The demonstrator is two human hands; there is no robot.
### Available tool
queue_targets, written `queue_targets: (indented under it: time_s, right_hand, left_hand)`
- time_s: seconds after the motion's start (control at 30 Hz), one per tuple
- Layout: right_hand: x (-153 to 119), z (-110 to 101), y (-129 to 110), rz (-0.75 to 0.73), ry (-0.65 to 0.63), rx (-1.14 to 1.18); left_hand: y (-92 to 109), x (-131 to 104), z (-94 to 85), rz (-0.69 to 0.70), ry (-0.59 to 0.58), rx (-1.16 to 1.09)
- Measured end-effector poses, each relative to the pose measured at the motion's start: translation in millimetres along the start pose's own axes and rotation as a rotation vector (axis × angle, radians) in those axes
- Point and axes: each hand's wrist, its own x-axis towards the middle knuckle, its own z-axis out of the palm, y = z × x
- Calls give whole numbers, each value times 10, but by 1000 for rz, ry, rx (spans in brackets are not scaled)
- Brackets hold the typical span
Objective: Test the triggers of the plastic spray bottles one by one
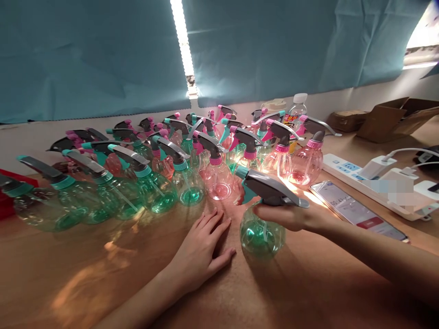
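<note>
My right hand [291, 216] is wrapped round the neck of a green spray bottle [262, 237] with a grey and teal spray head. That bottle stands upright at the centre right. To its left, my left hand [202, 246] lies flat on the table [144, 278], fingers spread, holding nothing. Beyond both hands stand several spray bottles in rows, among them a green one [188, 192] with a teal collar and a pink one [219, 183] with a pink collar. My fingers hide the collar of the held bottle.
Right of the bottles lie a phone [356, 210] and a white power strip [363, 183] with plugged-in chargers. An open cardboard box [387, 121] is at the back right, a clear bottle [297, 109] behind the sprayers. Something red [7, 205] shows at the left edge.
</note>
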Motion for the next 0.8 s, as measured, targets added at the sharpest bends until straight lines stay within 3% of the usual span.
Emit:
queue_targets:
  time_s: [0.33,0.8]
  right_hand:
    - [-20,45,203,-51,54,16]
    - [0,70,207,-44,55,60]
  left_hand:
    - [24,9,-34,2,10,-16]
    - [-13,-15,-6,6,-2,13]
